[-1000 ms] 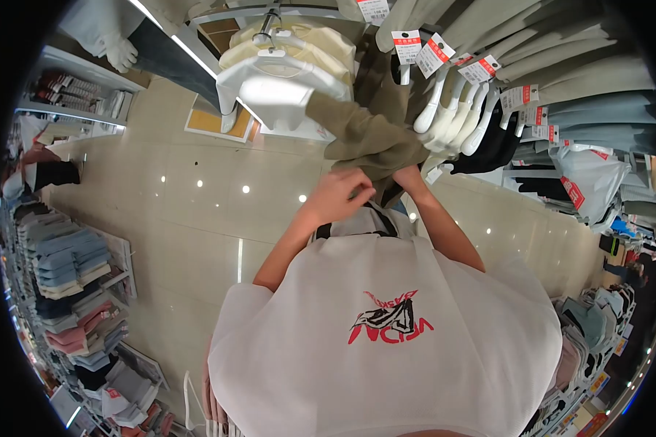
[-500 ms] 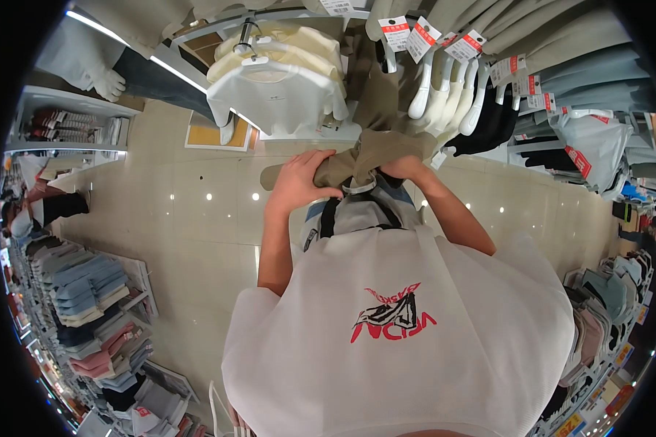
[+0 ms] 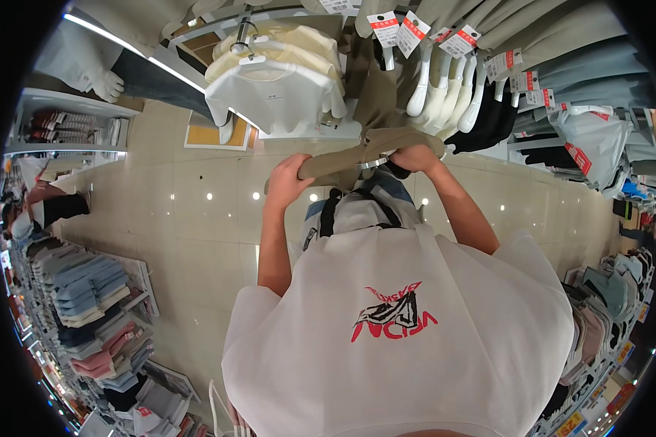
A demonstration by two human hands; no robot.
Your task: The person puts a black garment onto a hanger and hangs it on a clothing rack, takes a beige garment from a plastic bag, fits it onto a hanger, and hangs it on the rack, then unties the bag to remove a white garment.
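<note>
Upper centre of the head view, between the two hands: one olive-brown garment (image 3: 342, 162), held off the floor, its cloth bunched and partly folded; type and full outline hard to make out. Left hand (image 3: 288, 180): closed around the garment's left end, fingertips partly hidden by the cloth. Right hand (image 3: 415, 158): grasping the garment's right part, most fingers hidden. Just beside the right hand: a pale, shiny curved piece (image 3: 374, 163), nature unclear, and something dark (image 3: 398, 171), likewise unclear.

Top centre: white top (image 3: 270, 95) on a hanger, cream tops (image 3: 299, 38) behind it, mostly covered. Upper right: row of hung garments with white hangers (image 3: 418, 98) and red-and-white tags (image 3: 460, 42), print too small to read; upper ends cut off by the frame.

Lower centre: wearer's white shirt (image 3: 401, 364), red and black lettering upside down. Left: folded clothes (image 3: 91, 284) in stacks. Far left: a person (image 3: 64, 207) in dark trousers, small and indistinct. Corners: black, outside the lens circle.
</note>
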